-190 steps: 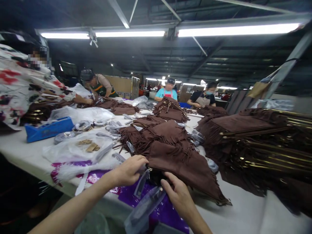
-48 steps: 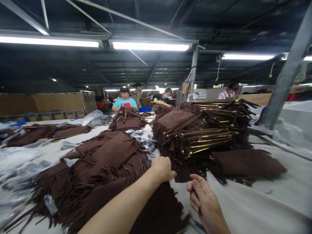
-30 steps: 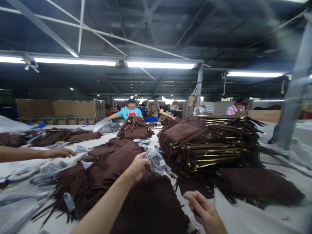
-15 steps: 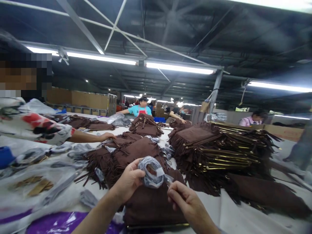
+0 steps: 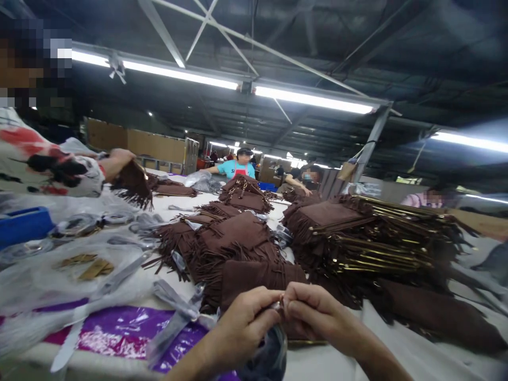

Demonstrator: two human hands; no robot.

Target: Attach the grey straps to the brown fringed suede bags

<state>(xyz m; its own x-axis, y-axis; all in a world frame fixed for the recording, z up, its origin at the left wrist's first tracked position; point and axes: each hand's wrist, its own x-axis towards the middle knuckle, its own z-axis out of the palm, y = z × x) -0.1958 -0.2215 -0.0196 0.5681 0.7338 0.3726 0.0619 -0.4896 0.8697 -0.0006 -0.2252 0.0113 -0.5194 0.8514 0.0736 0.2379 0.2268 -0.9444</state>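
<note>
On my feed the two hands have just drawn together: a moment ago the round coil of grey strap in clear plastic (image 5: 280,354) was held up between them, and now it hangs low beneath the left hand (image 5: 246,323), at the bottom edge of my view. That hand and the right hand (image 5: 317,312) meet fingertip to fingertip, both pinched on a small shiny metal fitting (image 5: 277,305); I cannot tell whether it joins the coil. I read this as the work narrowing from the whole coil to one small piece. A flat, dark-brown fringed bag (image 5: 250,278) lies just beyond the fingers.

On my left, a co-worker's hand (image 5: 119,159), from a floral-print sleeve (image 5: 51,166), has moved off the nearer bags and holds up a brown fringed piece (image 5: 133,182).

The white-covered table (image 5: 337,362) carries a tall pile of brown bags with gold zips (image 5: 373,238) to the right, glossy purple plastic sheeting (image 5: 107,323) near the left arm, and a blue open-topped tray (image 5: 26,225) farther left. Beyond, I see a person in a turquoise shirt (image 5: 228,169), a slanting grey metal post (image 5: 371,143) and white tube lights (image 5: 313,100) under a dark roof
</note>
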